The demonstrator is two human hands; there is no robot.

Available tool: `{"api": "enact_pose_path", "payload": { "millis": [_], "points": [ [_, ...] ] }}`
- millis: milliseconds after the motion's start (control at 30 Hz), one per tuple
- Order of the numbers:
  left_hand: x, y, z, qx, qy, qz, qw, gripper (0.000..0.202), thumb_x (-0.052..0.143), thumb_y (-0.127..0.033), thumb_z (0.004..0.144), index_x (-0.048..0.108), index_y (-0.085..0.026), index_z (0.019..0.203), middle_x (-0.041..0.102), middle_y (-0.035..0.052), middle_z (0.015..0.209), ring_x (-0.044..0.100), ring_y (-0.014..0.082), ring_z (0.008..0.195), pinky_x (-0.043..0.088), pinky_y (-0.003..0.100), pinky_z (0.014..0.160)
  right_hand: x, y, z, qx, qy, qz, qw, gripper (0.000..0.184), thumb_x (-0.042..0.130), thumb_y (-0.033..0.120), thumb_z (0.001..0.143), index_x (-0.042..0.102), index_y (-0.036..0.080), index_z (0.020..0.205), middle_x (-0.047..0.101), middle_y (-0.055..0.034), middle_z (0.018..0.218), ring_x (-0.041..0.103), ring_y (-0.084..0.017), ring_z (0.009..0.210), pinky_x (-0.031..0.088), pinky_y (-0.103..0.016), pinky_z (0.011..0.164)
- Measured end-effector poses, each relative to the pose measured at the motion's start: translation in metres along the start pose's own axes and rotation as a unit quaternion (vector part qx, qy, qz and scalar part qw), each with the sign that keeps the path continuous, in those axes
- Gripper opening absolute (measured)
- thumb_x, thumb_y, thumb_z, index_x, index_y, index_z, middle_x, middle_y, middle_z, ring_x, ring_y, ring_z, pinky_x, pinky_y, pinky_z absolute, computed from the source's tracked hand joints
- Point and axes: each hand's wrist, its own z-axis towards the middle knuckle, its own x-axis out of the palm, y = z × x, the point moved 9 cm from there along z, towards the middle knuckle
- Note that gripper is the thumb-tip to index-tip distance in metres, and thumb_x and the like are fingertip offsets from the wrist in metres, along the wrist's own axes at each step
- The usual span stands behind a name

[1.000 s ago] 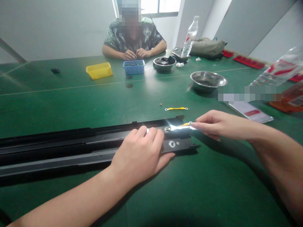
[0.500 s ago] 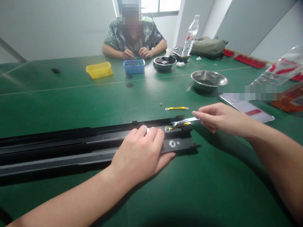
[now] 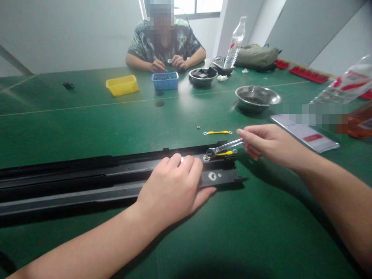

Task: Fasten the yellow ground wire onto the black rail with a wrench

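Note:
My left hand (image 3: 171,190) is wrapped over two long black metal rails (image 3: 84,170) lying side by side, gripping them near their right end. Between the thumb and fingers of my right hand (image 3: 270,145) is a silver wrench (image 3: 229,145). Its head is just above the ring end of a yellow wire lead (image 3: 225,154) at a stud on the far rail; whether it touches the nut is unclear. Beyond the rails lie a second yellow wire lead (image 3: 218,133) with ring ends and a small brass-coloured nut (image 3: 198,127).
Across the green table (image 3: 162,124) sits a person (image 3: 165,50), hands near a blue bin (image 3: 165,83). A yellow bin (image 3: 122,87), metal bowls (image 3: 258,105) and a water bottle (image 3: 234,46) stand around. To the right lies a flat white-and-red item (image 3: 309,135).
My right hand has raised the wrench's handle end slightly, and its head has shifted a little left. My left hand stays put. The person opposite now holds up a small object.

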Motion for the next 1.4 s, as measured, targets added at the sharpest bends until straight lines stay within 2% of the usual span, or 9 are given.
{"api": "enact_pose_path", "payload": {
  "millis": [267, 467, 600, 1233, 1400],
  "points": [
    [0.001, 0.001, 0.0, -0.002, -0.002, 0.0, 1.0, 0.044, 0.041, -0.061, 0.1, 0.054, -0.019, 0.108, 0.059, 0.0077, 0.099, 0.054, 0.0297, 0.092, 0.044, 0.045, 0.078, 0.015, -0.011, 0.004, 0.032, 0.042, -0.005, 0.999, 0.057, 0.058, 0.072, 0.091, 0.053, 0.022, 0.064, 0.054, 0.0004, 0.048, 0.048, -0.014, 0.045, 0.034, -0.03, 0.05],
    [0.0, 0.001, 0.0, -0.001, -0.001, -0.001, 1.0, 0.046, 0.041, -0.062, 0.1, 0.055, -0.019, 0.107, 0.059, 0.0075, 0.098, 0.054, 0.0293, 0.091, 0.044, 0.045, 0.077, 0.023, -0.019, -0.005, 0.061, 0.16, -0.077, 0.982, 0.055, 0.058, 0.066, 0.094, 0.055, 0.021, 0.062, 0.054, 0.0, 0.048, 0.045, -0.014, 0.047, 0.033, -0.029, 0.05],
    [0.0, 0.0, 0.0, -0.001, -0.001, 0.0, 1.0, 0.045, 0.043, -0.062, 0.099, 0.055, -0.019, 0.107, 0.059, 0.0079, 0.098, 0.053, 0.0293, 0.091, 0.044, 0.045, 0.077, 0.026, -0.021, -0.009, 0.059, 0.196, -0.083, 0.975, 0.053, 0.058, 0.063, 0.095, 0.056, 0.021, 0.063, 0.053, 0.0004, 0.049, 0.046, -0.014, 0.047, 0.034, -0.029, 0.05],
    [0.003, 0.0, 0.001, -0.004, 0.009, -0.004, 1.0, 0.047, 0.038, -0.061, 0.101, 0.056, -0.019, 0.11, 0.06, 0.0085, 0.099, 0.053, 0.0302, 0.091, 0.046, 0.047, 0.078, 0.019, -0.018, -0.014, 0.076, 0.203, -0.101, 0.971, 0.057, 0.054, 0.067, 0.095, 0.056, 0.02, 0.062, 0.053, -0.0008, 0.05, 0.046, -0.015, 0.048, 0.035, -0.03, 0.051],
    [0.003, 0.0, 0.0, -0.004, 0.006, -0.004, 1.0, 0.047, 0.039, -0.061, 0.101, 0.056, -0.018, 0.11, 0.06, 0.0089, 0.1, 0.053, 0.0299, 0.091, 0.045, 0.046, 0.078, 0.014, -0.016, -0.011, 0.075, 0.167, -0.082, 0.98, 0.057, 0.057, 0.068, 0.093, 0.054, 0.021, 0.062, 0.053, 0.0001, 0.05, 0.046, -0.014, 0.048, 0.034, -0.03, 0.051]
  ]
}}
